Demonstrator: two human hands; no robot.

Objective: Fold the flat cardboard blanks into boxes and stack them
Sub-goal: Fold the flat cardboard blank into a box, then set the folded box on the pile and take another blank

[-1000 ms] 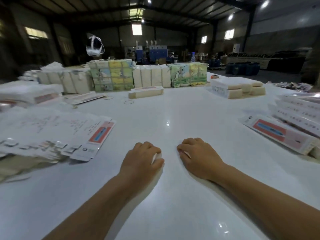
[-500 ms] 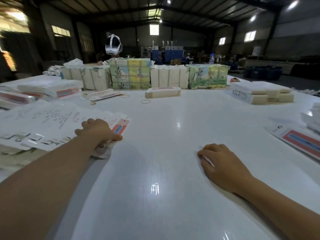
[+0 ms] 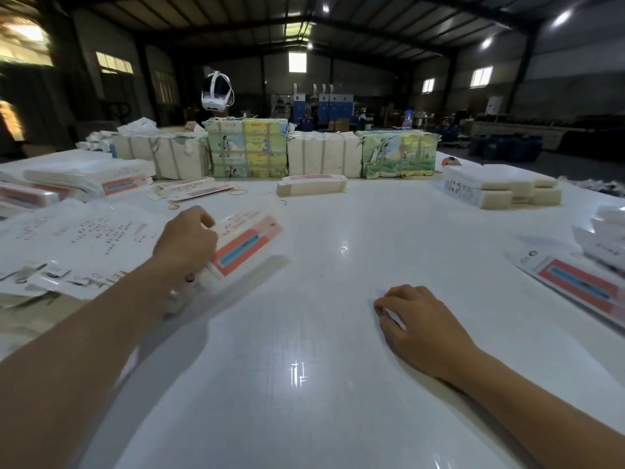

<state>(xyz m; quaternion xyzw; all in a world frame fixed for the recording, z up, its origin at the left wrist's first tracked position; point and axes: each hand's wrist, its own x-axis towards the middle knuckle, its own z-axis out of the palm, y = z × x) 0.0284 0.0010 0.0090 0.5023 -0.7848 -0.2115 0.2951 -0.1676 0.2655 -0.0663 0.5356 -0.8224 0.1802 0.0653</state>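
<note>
The left hand (image 3: 184, 245) grips a flat blank (image 3: 248, 243) to fold next; the right hand (image 3: 421, 328) rests loosely curled and empty on the worktop (image 3: 304, 333).

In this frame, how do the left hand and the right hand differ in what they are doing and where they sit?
The left hand grips a flat blank with a red and blue panel, by the pile of blanks on the left; the right hand holds nothing. The left hand reaches further out across the white table, while the right hand rests nearer the person, fingers loosely curled on the bare surface. Both are bare, with the backs facing up.
</note>
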